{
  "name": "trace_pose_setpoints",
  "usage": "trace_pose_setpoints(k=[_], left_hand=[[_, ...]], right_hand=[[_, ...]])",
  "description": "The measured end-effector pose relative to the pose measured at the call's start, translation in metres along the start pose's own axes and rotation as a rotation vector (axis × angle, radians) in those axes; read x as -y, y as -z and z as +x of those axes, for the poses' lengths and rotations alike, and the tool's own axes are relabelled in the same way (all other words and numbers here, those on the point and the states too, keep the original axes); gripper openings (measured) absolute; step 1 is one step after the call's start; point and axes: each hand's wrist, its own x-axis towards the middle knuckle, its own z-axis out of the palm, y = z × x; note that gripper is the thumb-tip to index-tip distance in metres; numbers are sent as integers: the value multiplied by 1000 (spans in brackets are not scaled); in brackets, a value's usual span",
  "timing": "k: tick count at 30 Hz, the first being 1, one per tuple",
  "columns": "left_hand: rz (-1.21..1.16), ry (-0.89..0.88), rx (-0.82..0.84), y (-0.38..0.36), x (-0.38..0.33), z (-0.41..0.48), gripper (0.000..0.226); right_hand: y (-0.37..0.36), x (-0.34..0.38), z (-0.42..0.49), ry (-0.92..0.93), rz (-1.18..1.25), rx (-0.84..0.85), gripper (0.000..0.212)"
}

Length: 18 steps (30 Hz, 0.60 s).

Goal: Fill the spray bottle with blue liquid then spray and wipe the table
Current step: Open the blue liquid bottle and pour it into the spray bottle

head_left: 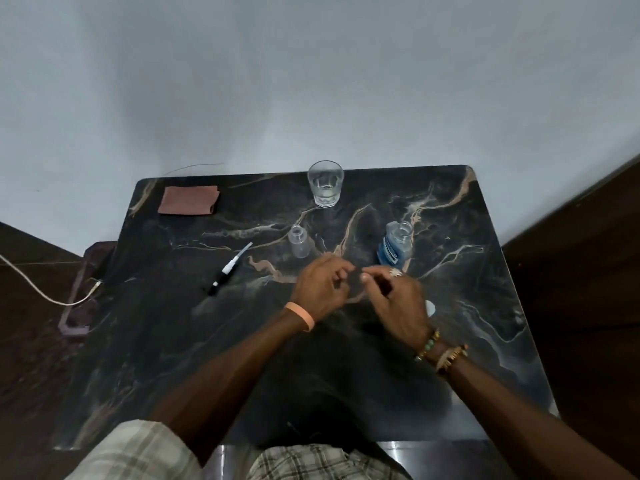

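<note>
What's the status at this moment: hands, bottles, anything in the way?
Left hand and right hand meet mid-table, contents unclear. Small spray bottle empty, uncapped; sprayer top lying apart. Blue-liquid bottle open. Nothing between the bottles.

Single head-worn wide-angle view, looking forward and steeply down, close above the table (485,306)

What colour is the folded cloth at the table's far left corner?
The folded cloth is a dusty reddish-brown, seen in the head view.

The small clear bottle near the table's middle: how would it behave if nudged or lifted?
The small clear bottle looks empty and uncapped, so probably very light and easy to tip or skid on the glossy marble table. Upright with nothing inside visible, a knock would likely spill nothing.
</note>
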Motion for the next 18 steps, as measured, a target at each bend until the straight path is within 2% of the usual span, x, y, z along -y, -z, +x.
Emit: trace_pose_setpoints(k=[5,8,10,13,16,18], left_hand=[[13,229,-329,53,37,20,21],[-43,348,-386,74,60,26,26],[-81,457,-317,80,73,29,36],[-78,564,-124,79,93,32,55],[-114,577,10,70,100,35,71],[-102,523,56,62,97,38,68]], right_hand=[[-42,33,55,22,-26,96,24],[-62,45,83,-6,-50,108,33],[-73,47,99,-66,-78,150,43],[-88,46,117,-133,-131,190,48],[-100,41,125,-180,-147,225,55],[-105,38,128,-203,-119,255,50]])
